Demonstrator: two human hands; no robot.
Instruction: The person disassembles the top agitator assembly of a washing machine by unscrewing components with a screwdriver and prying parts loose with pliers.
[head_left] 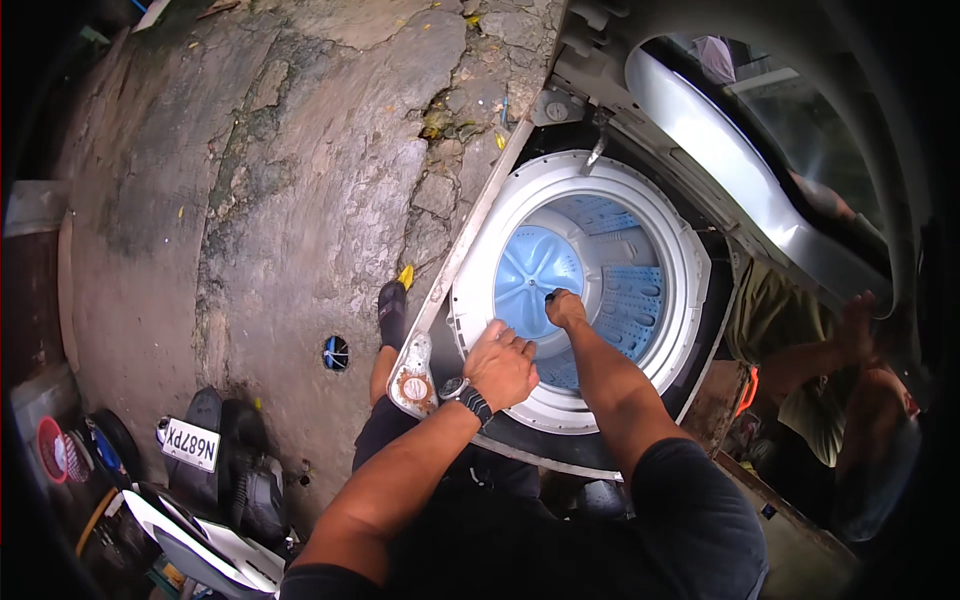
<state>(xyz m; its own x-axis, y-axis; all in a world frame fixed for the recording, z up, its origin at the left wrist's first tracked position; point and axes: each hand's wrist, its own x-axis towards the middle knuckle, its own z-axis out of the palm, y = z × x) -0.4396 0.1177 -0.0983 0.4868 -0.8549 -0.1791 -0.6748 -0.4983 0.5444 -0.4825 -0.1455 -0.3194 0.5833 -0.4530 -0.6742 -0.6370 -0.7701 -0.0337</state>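
An open top-loading washing machine holds a white ringed tub (pixel 595 415) with perforated blue inner panels (pixel 630 300) and a pale blue ribbed disc (pixel 530 265) at its bottom. My left hand (pixel 500 365) has its fingers curled on the near-left rim of the tub. My right hand (pixel 565 312) reaches down inside, over the disc, closed round a small dark object, perhaps a tool handle; its exact kind is hidden. A rust-stained corner (pixel 415 380) of the machine's casing sits left of my left wrist.
The raised lid (pixel 700 130) stands at the upper right. Another person (pixel 830 380) is beside the machine at the right. Cracked concrete (pixel 270 180) covers the left ground, with a small hole (pixel 335 352). A parked motorbike (pixel 230 470) and a red plastic basket (pixel 52 445) are at lower left.
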